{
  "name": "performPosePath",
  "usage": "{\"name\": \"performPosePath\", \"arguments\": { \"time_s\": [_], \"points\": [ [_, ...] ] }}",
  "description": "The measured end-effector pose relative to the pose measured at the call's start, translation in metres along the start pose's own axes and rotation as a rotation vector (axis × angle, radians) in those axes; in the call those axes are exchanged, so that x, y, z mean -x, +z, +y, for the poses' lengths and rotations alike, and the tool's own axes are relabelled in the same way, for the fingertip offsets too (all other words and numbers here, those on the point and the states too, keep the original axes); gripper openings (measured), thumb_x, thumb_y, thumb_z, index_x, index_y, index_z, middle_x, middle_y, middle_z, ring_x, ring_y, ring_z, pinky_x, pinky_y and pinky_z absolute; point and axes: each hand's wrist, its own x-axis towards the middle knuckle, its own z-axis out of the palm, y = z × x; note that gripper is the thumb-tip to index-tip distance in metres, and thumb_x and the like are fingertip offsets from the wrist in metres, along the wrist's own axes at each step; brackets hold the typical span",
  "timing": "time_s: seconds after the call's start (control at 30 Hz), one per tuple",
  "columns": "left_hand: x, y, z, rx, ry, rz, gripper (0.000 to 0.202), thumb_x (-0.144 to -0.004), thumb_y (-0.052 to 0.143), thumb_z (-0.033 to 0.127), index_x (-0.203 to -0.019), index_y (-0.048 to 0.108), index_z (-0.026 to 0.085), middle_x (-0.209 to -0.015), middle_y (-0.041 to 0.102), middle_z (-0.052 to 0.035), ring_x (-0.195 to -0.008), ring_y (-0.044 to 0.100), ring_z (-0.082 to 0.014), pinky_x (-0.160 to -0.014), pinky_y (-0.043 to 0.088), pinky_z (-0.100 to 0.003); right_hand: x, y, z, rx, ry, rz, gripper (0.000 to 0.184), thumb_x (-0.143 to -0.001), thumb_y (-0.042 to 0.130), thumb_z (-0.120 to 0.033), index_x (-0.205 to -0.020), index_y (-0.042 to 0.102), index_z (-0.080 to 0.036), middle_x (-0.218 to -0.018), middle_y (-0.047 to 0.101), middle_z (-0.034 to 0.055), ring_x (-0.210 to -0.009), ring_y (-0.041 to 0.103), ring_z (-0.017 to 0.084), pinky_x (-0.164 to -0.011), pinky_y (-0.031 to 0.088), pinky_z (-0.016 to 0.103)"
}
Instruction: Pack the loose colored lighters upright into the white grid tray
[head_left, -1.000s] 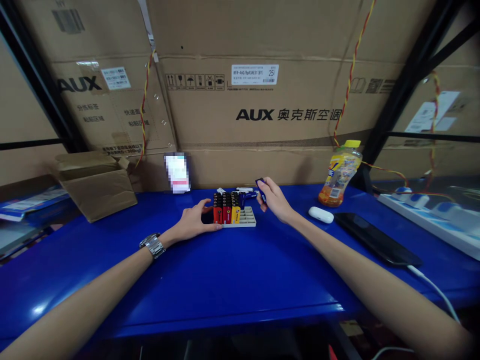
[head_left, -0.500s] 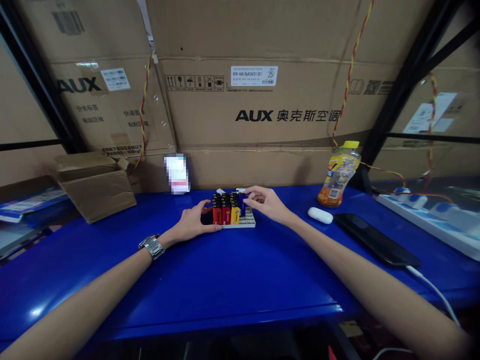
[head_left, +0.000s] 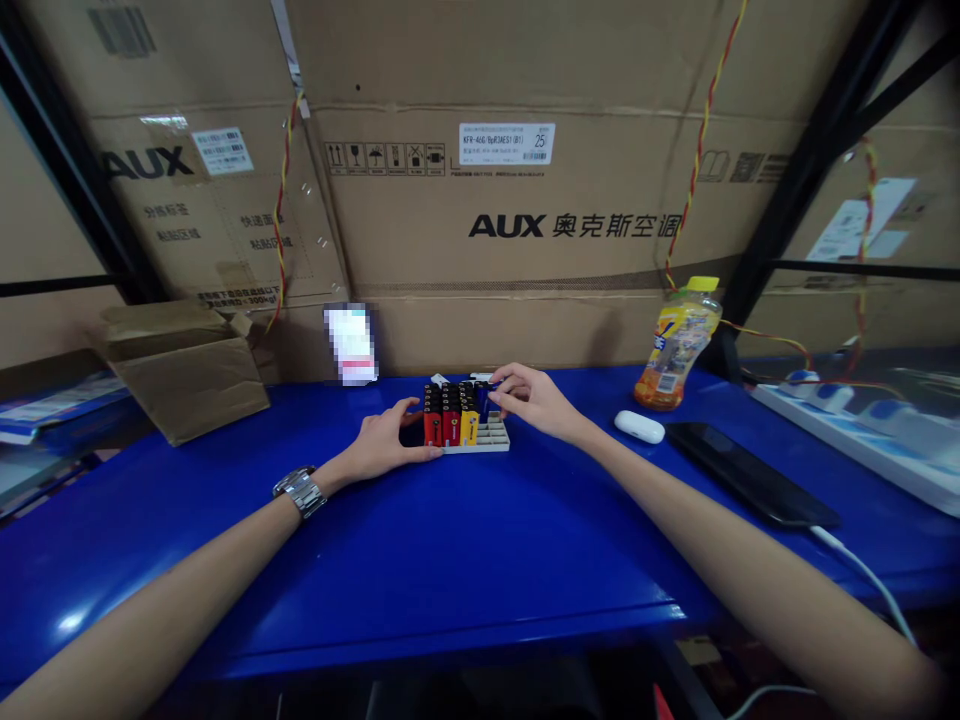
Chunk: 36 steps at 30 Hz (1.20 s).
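Observation:
A grey slotted tray (head_left: 495, 438) sits on the blue table (head_left: 465, 540), filled on its left and back with upright red, yellow and blue lighters (head_left: 450, 415). My left hand (head_left: 386, 441) curls against the tray's left side, thumb on its front corner. My right hand (head_left: 529, 399) reaches over the tray's back right, fingers pinched on a blue lighter (head_left: 485, 403) standing in a slot. A few loose lighters lie just behind the tray, partly hidden.
An open cardboard box (head_left: 184, 365) stands at the left. On the right are an orange drink bottle (head_left: 677, 345), a white earbud case (head_left: 639, 427), a black phone (head_left: 750, 475) on a white cable, and a power strip (head_left: 862, 430). Large cartons wall the back.
My right hand held a blue lighter in the air to the right of the tray. It has come down and left to the tray's back right, lighter now in a slot. My left hand stayed.

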Motion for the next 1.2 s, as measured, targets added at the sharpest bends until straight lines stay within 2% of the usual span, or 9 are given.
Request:
{"name": "performPosePath", "arguments": {
  "time_s": [0.13, 0.23, 0.3, 0.4, 0.57, 0.77, 0.9, 1.03, 1.2],
  "points": [
    [0.000, 0.000, 0.000, -0.013, 0.000, 0.003, 0.096, -0.067, 0.063, 0.069, -0.142, 0.030, 0.018, -0.136, 0.054, -0.0192, -0.127, 0.048, -0.0366, -0.107, 0.028, -0.054, -0.001, -0.006, 0.006, 0.062, -0.012, 0.053, 0.020, -0.085, 0.055, -0.036, -0.094, 0.054, -0.018, -0.074, 0.062, 0.0013, -0.056, 0.061, 0.013, -0.057, 0.049, 0.030],
    [0.000, 0.000, 0.001, -0.012, 0.009, 0.005, 0.093, -0.067, 0.062, 0.068, -0.141, 0.032, 0.020, -0.135, 0.055, -0.0183, -0.126, 0.049, -0.0370, -0.106, 0.029, -0.055, -0.005, -0.013, 0.014, 0.173, -0.053, 0.081, 0.016, -0.088, 0.050, -0.032, -0.092, 0.056, -0.018, -0.080, 0.065, 0.0046, -0.068, 0.063, 0.016, -0.066, 0.051, 0.033],
    [0.000, -0.001, 0.001, -0.007, -0.001, 0.003, 0.092, -0.067, 0.064, 0.068, -0.140, 0.034, 0.020, -0.135, 0.055, -0.0181, -0.127, 0.048, -0.0374, -0.107, 0.029, -0.055, -0.007, -0.017, 0.022, 0.348, -0.105, 0.086, 0.018, -0.090, 0.044, -0.028, -0.094, 0.059, -0.017, -0.090, 0.067, 0.0078, -0.082, 0.063, 0.019, -0.076, 0.050, 0.036],
    [0.000, -0.002, -0.001, 0.028, -0.014, -0.011, 0.094, -0.064, 0.068, 0.064, -0.139, 0.034, 0.019, -0.134, 0.055, -0.0182, -0.127, 0.048, -0.0365, -0.108, 0.029, -0.054, -0.010, -0.018, 0.034, 0.709, -0.148, -0.015, 0.029, -0.091, 0.041, -0.021, -0.110, 0.062, -0.017, -0.111, 0.064, 0.0136, -0.103, 0.056, 0.026, -0.089, 0.044, 0.045],
    [-0.001, -0.003, -0.011, 0.099, 0.041, -0.034, 0.096, -0.063, 0.072, 0.058, -0.142, 0.030, 0.021, -0.132, 0.057, -0.0157, -0.127, 0.049, -0.0347, -0.108, 0.031, -0.053, -0.010, -0.010, 0.043, 1.072, 0.004, -0.114, 0.044, -0.095, 0.037, -0.039, -0.133, 0.054, -0.024, -0.139, 0.044, 0.0186, -0.125, 0.036, 0.042, -0.092, 0.035, 0.059],
    [-0.002, -0.001, -0.013, 0.108, 0.069, -0.027, 0.094, -0.064, 0.072, 0.056, -0.141, 0.032, 0.021, -0.130, 0.059, -0.0143, -0.126, 0.051, -0.0329, -0.108, 0.034, -0.052, -0.008, -0.019, 0.033, 0.993, -0.040, -0.200, 0.027, -0.089, 0.050, -0.036, -0.104, 0.066, -0.019, -0.116, 0.061, 0.0150, -0.112, 0.047, 0.035, -0.087, 0.039, 0.049],
    [-0.001, -0.002, -0.011, 0.110, 0.058, -0.028, 0.094, -0.063, 0.073, 0.056, -0.140, 0.034, 0.019, -0.130, 0.059, -0.0150, -0.126, 0.051, -0.0328, -0.108, 0.034, -0.050, -0.006, -0.026, 0.032, 0.906, 0.000, -0.266, 0.024, -0.086, 0.055, -0.027, -0.107, 0.061, -0.017, -0.102, 0.066, 0.0129, -0.099, 0.054, 0.031, -0.083, 0.041, 0.044],
    [0.001, -0.004, -0.004, 0.101, 0.031, -0.031, 0.095, -0.062, 0.072, 0.059, -0.139, 0.035, 0.018, -0.134, 0.056, -0.0163, -0.127, 0.049, -0.0344, -0.108, 0.035, -0.049, -0.006, -0.026, 0.036, 0.912, 0.029, -0.228, 0.035, -0.083, 0.059, -0.026, -0.116, 0.058, -0.014, -0.104, 0.064, 0.0156, -0.098, 0.054, 0.031, -0.084, 0.041, 0.043],
    [0.002, -0.003, 0.002, 0.065, -0.001, -0.014, 0.095, -0.063, 0.070, 0.060, -0.140, 0.034, 0.017, -0.134, 0.055, -0.0184, -0.127, 0.049, -0.0356, -0.110, 0.028, -0.053, -0.005, -0.024, 0.028, 0.756, -0.025, -0.110, 0.016, -0.086, 0.053, -0.026, -0.098, 0.059, -0.017, -0.093, 0.064, 0.0122, -0.091, 0.057, 0.027, -0.083, 0.042, 0.041]
  ]
}}
